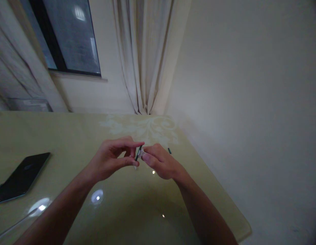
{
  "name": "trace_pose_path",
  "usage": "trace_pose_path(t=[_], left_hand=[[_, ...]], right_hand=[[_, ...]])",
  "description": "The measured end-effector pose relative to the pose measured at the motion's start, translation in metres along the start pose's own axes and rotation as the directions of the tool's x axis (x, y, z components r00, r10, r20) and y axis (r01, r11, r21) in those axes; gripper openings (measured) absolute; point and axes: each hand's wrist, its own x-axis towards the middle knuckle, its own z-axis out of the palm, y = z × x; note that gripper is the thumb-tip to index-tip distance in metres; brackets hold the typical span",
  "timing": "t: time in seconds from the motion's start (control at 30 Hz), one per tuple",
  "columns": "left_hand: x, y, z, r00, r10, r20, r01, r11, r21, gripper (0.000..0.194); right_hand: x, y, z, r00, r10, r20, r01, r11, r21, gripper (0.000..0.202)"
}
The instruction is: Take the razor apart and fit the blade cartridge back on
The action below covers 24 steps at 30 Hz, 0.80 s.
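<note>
Above the middle of the table, my left hand (116,157) pinches a small, thin dark green piece (138,153) between thumb and forefinger. Just to its right, my right hand (160,160) is closed on a small shiny, clear or metallic item (142,152), which meets the green piece. Its exact shape is too small to tell. Another short dark green piece (169,150) lies on the table behind my right hand.
The glossy pale green table (117,211) reflects several lights. At the left lies a black tablet or phone (22,175), with a thin pale cable (14,226) nearer the front. Behind are curtains (145,51) and a window (71,34); a white wall (237,95) borders the right.
</note>
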Motion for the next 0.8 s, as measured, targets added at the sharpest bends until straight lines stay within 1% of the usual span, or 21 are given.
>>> trace_pose_path(t=[0.23,0.37,0.5,0.67,0.73,0.8], left_hand=[[-0.0006,0.0033,-0.0021,1.000,0.005,-0.016,-0.004,0.999,0.032,0.046],[-0.0005,0.0050,-0.0031,1.000,-0.008,-0.019,0.009,0.998,0.057,0.052],[-0.0008,0.0055,-0.0036,1.000,0.010,-0.008,-0.009,0.993,0.116,0.044],[-0.0010,0.0064,-0.0039,1.000,0.014,-0.016,-0.012,0.989,0.149,0.045],[-0.0003,0.0063,-0.0040,0.999,0.013,-0.036,-0.007,0.987,0.159,0.044],[0.0007,0.0052,-0.0047,0.996,0.004,-0.085,0.011,0.984,0.178,0.042]], right_hand=[[-0.0013,-0.0039,-0.0019,0.999,-0.029,-0.024,0.029,0.999,-0.018,0.032],[-0.0009,-0.0041,-0.0027,0.999,-0.038,-0.017,0.038,0.999,-0.002,0.031],[-0.0005,-0.0010,-0.0029,0.999,-0.036,-0.002,0.036,0.999,0.029,0.030],[0.0000,0.0026,-0.0022,1.000,-0.022,-0.013,0.023,0.999,0.035,0.033],[0.0006,0.0028,-0.0014,0.999,-0.025,-0.034,0.026,0.999,0.035,0.032],[0.0014,0.0028,-0.0004,0.997,-0.008,-0.079,0.012,0.998,0.057,0.028]])
